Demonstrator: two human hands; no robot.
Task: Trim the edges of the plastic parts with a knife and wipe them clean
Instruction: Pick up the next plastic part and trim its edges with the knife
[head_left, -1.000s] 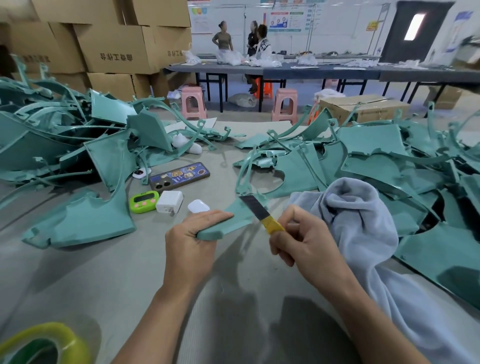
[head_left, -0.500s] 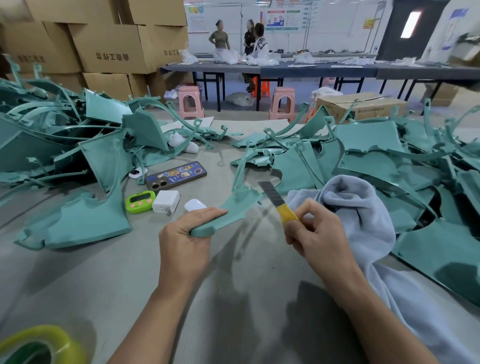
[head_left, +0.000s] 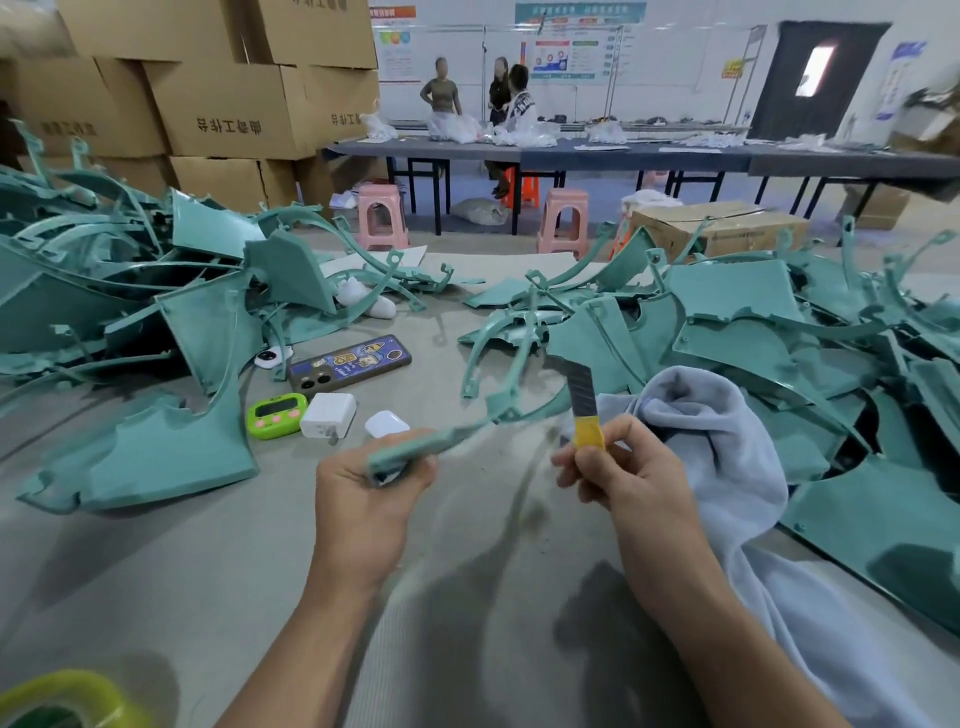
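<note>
— Grey matting is covering the surface (head_left: 208, 571); is the plastic part lying on it?
— No. The left hand (head_left: 363, 499) is gripping one end of the curved teal plastic part (head_left: 457, 434), fingers curled round it, and is holding it up just above the surface, in front of the person.
— And the knife?
— The right hand (head_left: 628, 478) is pinching the knife (head_left: 583, 405) by its yellow handle, with the blade pointing up. A second ago the blade was lying against the part's edge. Now it is standing upright by the part's far end, and blur is hiding whether they are touching.
— Is the part looking the same?
— It is showing edge-on now, where its broad face was showing before.
— What is sitting around them?
— A grey cloth (head_left: 701, 441) is bunching just behind the right hand and trailing toward the near right. Teal parts are heaping up in a left pile (head_left: 130, 312) and a right pile (head_left: 779, 338). Between the left pile and the left hand, a phone (head_left: 348, 366), a green timer (head_left: 274, 414), a white charger (head_left: 328, 414) and a small white case (head_left: 385, 423) are sitting close together.
</note>
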